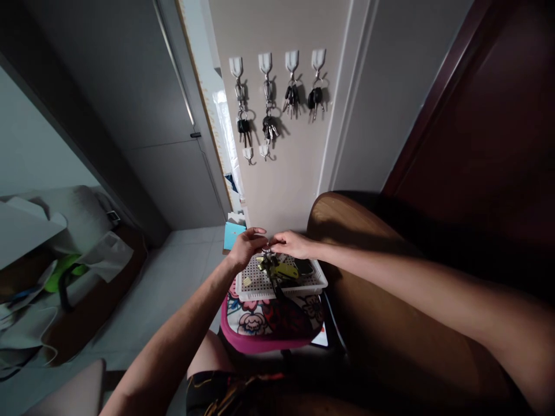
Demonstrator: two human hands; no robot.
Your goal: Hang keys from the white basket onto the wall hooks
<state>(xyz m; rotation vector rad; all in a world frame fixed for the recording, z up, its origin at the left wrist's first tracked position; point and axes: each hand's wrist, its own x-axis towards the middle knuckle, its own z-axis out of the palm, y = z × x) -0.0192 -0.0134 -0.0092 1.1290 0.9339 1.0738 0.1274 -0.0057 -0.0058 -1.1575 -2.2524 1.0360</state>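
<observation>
My left hand (248, 248) and my right hand (293, 244) meet at a bunch of keys (269, 263), with the fingers of both pinched at its ring. The keys hang just below my fingertips, over a white perforated basket (299, 292). A yellow-green item (286, 271) lies in the basket, and beside it is a dark flat item (304, 266). Where the hanging keys end and the basket's contents begin is hard to make out. Under the basket is a flower-patterned seat (251, 325) with a pink edge.
Several key bunches (270, 128) hang from white hooks (265, 61) on the wall panel ahead. A brown curved wooden surface (364, 277) stands close on the right. A blue box (233, 236) is on the floor, and a cluttered low shelf (82, 312) is at left.
</observation>
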